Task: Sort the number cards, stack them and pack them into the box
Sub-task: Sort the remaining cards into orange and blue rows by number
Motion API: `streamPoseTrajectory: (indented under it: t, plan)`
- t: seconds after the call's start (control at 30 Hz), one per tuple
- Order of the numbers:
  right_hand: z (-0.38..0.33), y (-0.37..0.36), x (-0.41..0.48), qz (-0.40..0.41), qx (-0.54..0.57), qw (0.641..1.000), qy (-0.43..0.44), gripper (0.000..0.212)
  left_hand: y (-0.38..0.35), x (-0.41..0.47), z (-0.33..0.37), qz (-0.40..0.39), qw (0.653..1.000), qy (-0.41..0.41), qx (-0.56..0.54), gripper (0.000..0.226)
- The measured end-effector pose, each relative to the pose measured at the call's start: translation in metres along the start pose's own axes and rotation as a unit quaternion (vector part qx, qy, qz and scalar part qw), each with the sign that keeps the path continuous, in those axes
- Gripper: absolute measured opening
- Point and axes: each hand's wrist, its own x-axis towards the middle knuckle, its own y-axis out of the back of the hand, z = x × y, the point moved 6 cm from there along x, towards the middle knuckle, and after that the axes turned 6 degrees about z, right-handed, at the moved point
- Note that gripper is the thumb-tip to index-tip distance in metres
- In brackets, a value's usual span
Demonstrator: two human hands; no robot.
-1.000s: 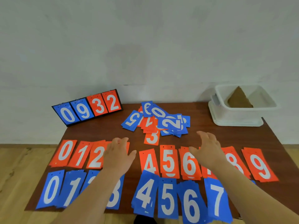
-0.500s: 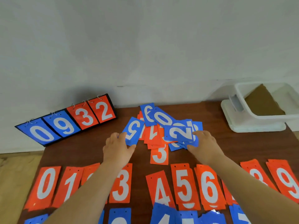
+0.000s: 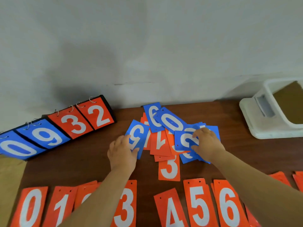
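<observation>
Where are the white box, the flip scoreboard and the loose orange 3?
white box (image 3: pixel 282 128), head view, on its outer wall.
flip scoreboard (image 3: pixel 100 115), head view, on its orange 2 panel.
loose orange 3 (image 3: pixel 169 169), head view, on the digit.

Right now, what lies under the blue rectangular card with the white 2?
Under the blue card with the white 2, which the right hand pinches, parts of orange cards and another blue card show. Their numbers are mostly covered.
</observation>
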Motion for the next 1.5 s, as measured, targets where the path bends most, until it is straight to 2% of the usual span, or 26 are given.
streamPoseTrajectory:
  t: [0.23, 0.4, 0.57, 0.63, 0.7, 0.77, 0.8, 0.83, 0.87, 0.9, 0.97, 1.0, 1.03, 1.13, 1.2, 1.27, 1.33, 1.43, 1.5]
  plan:
    - [-0.006, 0.0, 0.01, 0.002, -0.021, 1.0, -0.011, 0.046, 0.006, -0.001, 0.008, 0.036, 0.999, -0.032, -0.021, 0.057]
    - [-0.002, 0.003, 0.011, -0.002, -0.043, 0.999, 0.006, 0.051, 0.011, -0.01, 0.013, 0.015, 0.997, -0.014, -0.071, 0.048]
    - [-0.002, 0.009, 0.013, -0.015, -0.066, 0.998, 0.01, 0.048, 0.033, -0.03, 0.008, -0.015, 0.979, 0.033, -0.202, 0.034]
    - [0.001, 0.012, 0.005, 0.004, -0.07, 0.998, -0.003, 0.037, 0.048, -0.045, 0.001, -0.025, 0.965, 0.055, -0.254, 0.034]
    - [0.007, 0.02, -0.01, 0.031, -0.018, 0.999, -0.026, 0.022, 0.067, -0.061, -0.001, -0.036, 0.956, 0.059, -0.285, 0.034]
    - [0.017, 0.03, -0.028, 0.069, 0.103, 0.99, -0.069, 0.017, 0.081, -0.073, -0.001, -0.053, 0.951, 0.047, -0.3, 0.035]
    - [0.023, 0.04, -0.042, 0.103, 0.189, 0.972, -0.095, 0.016, 0.089, -0.082, 0.0, -0.061, 0.95, 0.04, -0.304, 0.035]
    - [0.028, 0.051, -0.061, 0.135, 0.293, 0.938, -0.124, 0.015, 0.098, -0.093, 0.002, -0.076, 0.948, 0.033, -0.306, 0.035]
    - [0.031, 0.062, -0.082, 0.154, 0.409, 0.887, -0.15, 0.015, 0.104, -0.106, 0.005, -0.096, 0.946, 0.02, -0.309, 0.036]
    - [0.029, 0.071, -0.104, 0.151, 0.527, 0.82, -0.164, 0.017, 0.111, -0.119, 0.01, -0.119, 0.942, -0.002, -0.313, 0.037]
    - [0.011, 0.084, -0.152, 0.08, 0.699, 0.694, -0.151, 0.019, 0.125, -0.151, 0.028, -0.168, 0.936, -0.069, -0.302, 0.038]
    - [0.001, 0.09, -0.175, 0.041, 0.734, 0.665, -0.13, 0.019, 0.132, -0.169, 0.038, -0.188, 0.934, -0.104, -0.286, 0.038]
    - [-0.006, 0.095, -0.195, 0.016, 0.74, 0.664, -0.106, 0.019, 0.139, -0.187, 0.048, -0.204, 0.931, -0.132, -0.273, 0.038]
    - [-0.012, 0.106, -0.251, -0.013, 0.672, 0.739, -0.048, 0.02, 0.158, -0.241, 0.076, -0.23, 0.921, -0.179, -0.259, 0.037]
    - [-0.006, 0.111, -0.282, -0.029, 0.653, 0.756, -0.038, 0.016, 0.168, -0.272, 0.089, -0.23, 0.917, -0.199, -0.259, 0.036]
    - [0.004, 0.112, -0.305, -0.038, 0.649, 0.758, -0.044, 0.014, 0.176, -0.294, 0.095, -0.199, 0.922, -0.2, -0.264, 0.035]
    - [0.018, 0.111, -0.322, -0.024, 0.654, 0.754, -0.059, 0.013, 0.182, -0.309, 0.097, -0.133, 0.922, -0.169, -0.323, 0.038]
    - [0.035, 0.109, -0.344, 0.057, 0.658, 0.745, -0.1, 0.01, 0.182, -0.336, 0.088, -0.016, 0.877, -0.052, -0.477, 0.038]
    - [0.038, 0.106, -0.36, 0.113, 0.662, 0.73, -0.129, 0.009, 0.168, -0.362, 0.089, -0.016, 0.843, -0.005, -0.538, 0.035]
